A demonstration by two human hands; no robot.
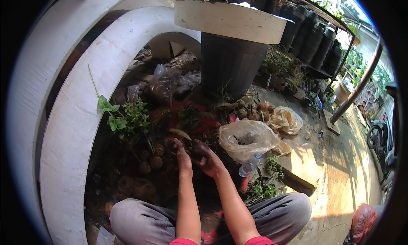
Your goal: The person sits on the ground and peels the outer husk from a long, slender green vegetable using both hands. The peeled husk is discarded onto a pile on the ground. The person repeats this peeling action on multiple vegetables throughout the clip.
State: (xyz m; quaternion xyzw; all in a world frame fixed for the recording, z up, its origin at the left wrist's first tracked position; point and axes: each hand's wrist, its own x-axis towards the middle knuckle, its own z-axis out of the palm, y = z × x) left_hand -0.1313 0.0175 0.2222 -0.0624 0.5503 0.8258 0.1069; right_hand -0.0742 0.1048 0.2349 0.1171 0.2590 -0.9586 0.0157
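My left hand (pixel 183 156) and my right hand (pixel 207 159) reach forward between my knees, close together and smeared with dark soil. The left has its fingers stretched out, and nothing shows in its grasp. The right is cupped with its palm turned inward; shadow hides whether it holds soil. Just beyond the fingertips lies a yellow-green leaf (pixel 180 133). To the left of my hands are several round fibre balls (pixel 156 162) that look wound with string. Leafy green plants with small purple flowers (pixel 137 116) stand behind them.
An open plastic bag (pixel 247 138) with dark contents lies at right, beside a clear plastic bottle (pixel 250 165). More brown balls (pixel 251 112) sit behind it. A large black pot (pixel 232 63) under a pale slab (pixel 229 20) and a white curved structure (pixel 71 117) border the spot.
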